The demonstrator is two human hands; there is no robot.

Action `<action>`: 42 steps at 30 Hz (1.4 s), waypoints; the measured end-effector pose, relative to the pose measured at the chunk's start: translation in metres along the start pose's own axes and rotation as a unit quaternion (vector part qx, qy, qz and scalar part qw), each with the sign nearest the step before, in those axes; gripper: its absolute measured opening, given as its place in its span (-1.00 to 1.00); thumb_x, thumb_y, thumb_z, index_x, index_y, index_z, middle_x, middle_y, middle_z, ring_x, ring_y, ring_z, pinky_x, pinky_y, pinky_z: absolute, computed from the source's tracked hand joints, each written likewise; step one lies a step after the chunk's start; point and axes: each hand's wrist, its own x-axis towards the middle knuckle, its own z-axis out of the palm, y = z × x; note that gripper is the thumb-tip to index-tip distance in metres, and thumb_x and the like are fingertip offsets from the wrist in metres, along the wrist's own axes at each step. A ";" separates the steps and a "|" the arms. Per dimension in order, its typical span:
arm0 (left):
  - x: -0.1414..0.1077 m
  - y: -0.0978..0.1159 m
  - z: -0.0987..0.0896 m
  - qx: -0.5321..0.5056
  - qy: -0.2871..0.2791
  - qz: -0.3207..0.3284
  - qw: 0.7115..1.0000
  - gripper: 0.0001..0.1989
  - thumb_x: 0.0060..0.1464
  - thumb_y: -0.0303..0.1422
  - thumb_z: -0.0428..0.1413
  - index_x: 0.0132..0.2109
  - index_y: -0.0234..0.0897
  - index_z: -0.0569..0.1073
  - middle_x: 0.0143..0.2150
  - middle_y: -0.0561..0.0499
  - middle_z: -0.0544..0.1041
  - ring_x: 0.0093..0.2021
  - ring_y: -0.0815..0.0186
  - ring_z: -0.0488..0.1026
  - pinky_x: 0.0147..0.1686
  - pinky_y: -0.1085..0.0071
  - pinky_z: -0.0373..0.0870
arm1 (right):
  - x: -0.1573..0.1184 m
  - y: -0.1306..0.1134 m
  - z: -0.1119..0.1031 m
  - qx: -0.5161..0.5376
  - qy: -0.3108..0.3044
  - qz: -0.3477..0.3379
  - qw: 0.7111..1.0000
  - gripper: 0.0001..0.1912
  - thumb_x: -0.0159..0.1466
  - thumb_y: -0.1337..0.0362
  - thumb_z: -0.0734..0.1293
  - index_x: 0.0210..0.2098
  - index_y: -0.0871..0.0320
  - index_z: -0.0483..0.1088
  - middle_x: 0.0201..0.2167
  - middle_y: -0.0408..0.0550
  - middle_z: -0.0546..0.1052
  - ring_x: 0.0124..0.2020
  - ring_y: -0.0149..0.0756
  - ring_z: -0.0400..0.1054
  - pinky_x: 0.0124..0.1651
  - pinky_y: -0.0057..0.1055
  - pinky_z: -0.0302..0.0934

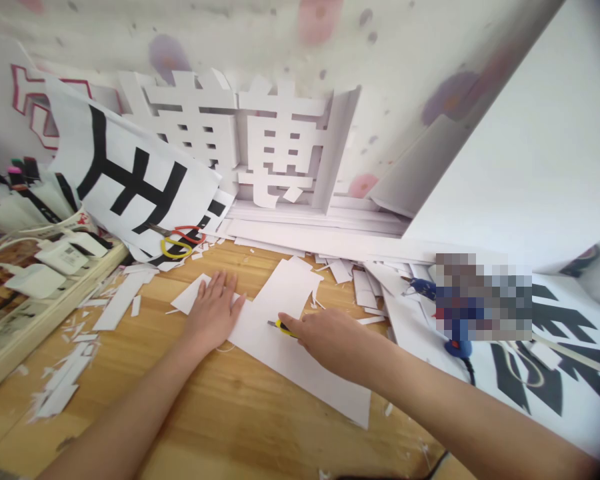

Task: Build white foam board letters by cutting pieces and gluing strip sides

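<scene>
My left hand [214, 312] lies flat on the left arm of a white board piece [280, 293], fingers spread. The piece rests on the wooden table [180, 400] and has a cut, angular outline. My right hand [330, 340] is wrapped round a yellow utility knife [285, 327], its forefinger stretched along the top. The short blade points left, over the middle of the board; whether it touches the surface I cannot tell. Most of the knife's handle is hidden in my palm.
Yellow-and-red scissors [176, 250] lie behind on a sheet with black characters [130, 173]. White cut-out characters [280, 140] lean at the back. Board scraps [63, 383] litter the left. A power strip [45, 293] with chargers stands left; a blue glue gun [459, 337] lies right.
</scene>
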 end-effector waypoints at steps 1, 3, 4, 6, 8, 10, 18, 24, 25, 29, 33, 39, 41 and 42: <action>0.000 0.000 -0.001 0.000 -0.003 0.001 1.000 -0.41 0.18 -0.14 -0.25 0.23 -0.43 0.13 0.28 -0.27 0.08 0.30 0.12 -0.04 0.24 0.06 -0.10 | 0.000 0.000 0.001 -0.002 0.003 -0.004 1.000 -0.47 0.22 0.47 0.16 0.19 0.24 0.06 -0.47 -0.06 0.50 -0.51 -0.33 0.39 -0.58 -0.44 -0.08; 0.000 0.000 -0.002 -0.002 -0.012 0.004 1.000 -0.40 0.19 -0.14 -0.27 0.24 -0.44 0.12 0.29 -0.27 0.06 0.30 0.12 -0.06 0.24 0.07 -0.12 | -0.001 0.001 0.003 -0.005 0.007 -0.010 1.000 -0.46 0.21 0.47 0.17 0.19 0.26 0.06 -0.48 -0.06 0.49 -0.53 -0.33 0.38 -0.58 -0.44 -0.09; 0.000 0.000 -0.002 -0.002 -0.017 0.005 1.000 -0.40 0.19 -0.13 -0.28 0.24 -0.44 0.11 0.29 -0.27 0.05 0.31 0.13 -0.07 0.24 0.07 -0.13 | -0.002 0.001 0.004 -0.006 0.009 -0.013 1.000 -0.46 0.21 0.47 0.17 0.19 0.27 0.06 -0.49 -0.07 0.49 -0.54 -0.34 0.37 -0.59 -0.43 -0.10; 0.000 0.000 -0.003 -0.004 -0.024 0.007 1.000 -0.39 0.19 -0.12 -0.29 0.25 -0.44 0.09 0.30 -0.27 0.03 0.31 0.14 -0.10 0.25 0.08 -0.15 | -0.003 0.001 0.005 -0.008 0.012 -0.017 1.000 -0.45 0.21 0.47 0.17 0.19 0.27 0.05 -0.49 -0.07 0.49 -0.56 -0.35 0.36 -0.59 -0.43 -0.11; 0.000 0.000 -0.003 -0.005 -0.026 0.007 1.000 -0.38 0.19 -0.12 -0.29 0.25 -0.44 0.08 0.30 -0.27 0.03 0.31 0.14 -0.10 0.25 0.09 -0.16 | -0.004 0.001 0.006 -0.012 0.013 -0.020 1.000 -0.43 0.20 0.47 0.17 0.20 0.27 0.03 -0.49 -0.08 0.48 -0.56 -0.35 0.36 -0.60 -0.42 -0.11; 0.000 0.001 -0.003 -0.003 -0.025 0.007 1.000 -0.39 0.19 -0.12 -0.29 0.25 -0.44 0.08 0.30 -0.27 0.03 0.31 0.14 -0.10 0.25 0.09 -0.16 | -0.005 0.001 0.006 -0.017 0.008 -0.022 1.000 -0.41 0.19 0.47 0.18 0.21 0.27 0.01 -0.50 -0.10 0.48 -0.57 -0.33 0.35 -0.62 -0.42 -0.12; 0.000 -0.001 0.000 0.001 -0.001 0.014 1.000 -0.38 0.18 -0.11 -0.27 0.24 -0.46 0.11 0.28 -0.27 0.07 0.30 0.13 -0.04 0.24 0.07 -0.09 | -0.012 0.003 0.004 0.001 -0.027 0.002 1.000 -0.42 0.18 0.48 0.20 0.20 0.21 0.06 -0.48 -0.09 0.49 -0.60 -0.38 0.35 -0.64 -0.44 -0.17; 0.001 -0.001 0.001 0.000 -0.003 0.012 1.000 -0.38 0.18 -0.11 -0.27 0.24 -0.46 0.11 0.28 -0.28 0.07 0.30 0.13 -0.04 0.24 0.07 -0.09 | -0.015 0.003 0.014 -0.012 -0.001 -0.002 1.000 -0.39 0.16 0.48 0.21 0.20 0.22 0.03 -0.52 -0.14 0.46 -0.64 -0.38 0.32 -0.67 -0.42 -0.20; 0.001 -0.001 0.001 0.000 -0.003 0.013 1.000 -0.38 0.18 -0.11 -0.27 0.24 -0.46 0.11 0.28 -0.28 0.07 0.30 0.14 -0.05 0.24 0.07 -0.10 | -0.016 0.003 0.014 -0.014 0.002 -0.002 1.000 -0.39 0.15 0.48 0.21 0.19 0.22 0.03 -0.52 -0.14 0.46 -0.64 -0.38 0.32 -0.67 -0.42 -0.20; 0.000 0.000 0.000 0.006 -0.009 0.008 1.000 -0.39 0.18 -0.12 -0.27 0.24 -0.47 0.11 0.29 -0.28 0.06 0.30 0.13 -0.05 0.25 0.08 -0.10 | -0.022 0.001 0.011 -0.025 0.004 -0.007 1.000 -0.36 0.12 0.53 0.22 0.18 0.27 0.04 -0.49 -0.13 0.47 -0.61 -0.39 0.33 -0.66 -0.41 -0.16; 0.001 0.001 -0.001 0.009 -0.016 0.005 1.000 -0.38 0.18 -0.12 -0.28 0.25 -0.46 0.08 0.29 -0.28 0.05 0.30 0.13 -0.06 0.25 0.08 -0.11 | -0.026 0.000 0.015 -0.031 0.021 -0.008 0.999 -0.34 0.11 0.51 0.22 0.20 0.28 -0.01 -0.50 -0.14 0.46 -0.61 -0.40 0.32 -0.66 -0.41 -0.17; 0.001 0.001 -0.001 0.018 -0.031 0.001 0.999 -0.38 0.19 -0.12 -0.28 0.26 -0.44 0.04 0.30 -0.27 0.02 0.31 0.13 -0.09 0.25 0.09 -0.13 | -0.028 0.000 0.022 -0.022 0.004 0.001 1.000 -0.28 0.06 0.52 0.22 0.21 0.29 -0.04 -0.51 -0.15 0.45 -0.61 -0.37 0.30 -0.66 -0.39 -0.19; 0.001 0.001 -0.001 0.021 -0.039 -0.002 0.999 -0.38 0.19 -0.12 -0.28 0.27 -0.44 0.04 0.31 -0.27 0.01 0.31 0.14 -0.10 0.25 0.10 -0.14 | -0.029 0.000 0.020 -0.019 0.001 0.006 1.000 -0.30 0.08 0.52 0.21 0.21 0.27 -0.02 -0.50 -0.14 0.45 -0.61 -0.38 0.30 -0.66 -0.39 -0.20; 0.001 0.001 -0.001 0.023 -0.041 -0.002 0.999 -0.38 0.19 -0.12 -0.28 0.27 -0.44 0.03 0.31 -0.26 0.00 0.31 0.14 -0.11 0.25 0.10 -0.15 | -0.030 0.000 0.018 -0.019 -0.001 0.009 1.000 -0.31 0.09 0.51 0.21 0.21 0.26 -0.01 -0.49 -0.13 0.46 -0.61 -0.39 0.30 -0.66 -0.40 -0.21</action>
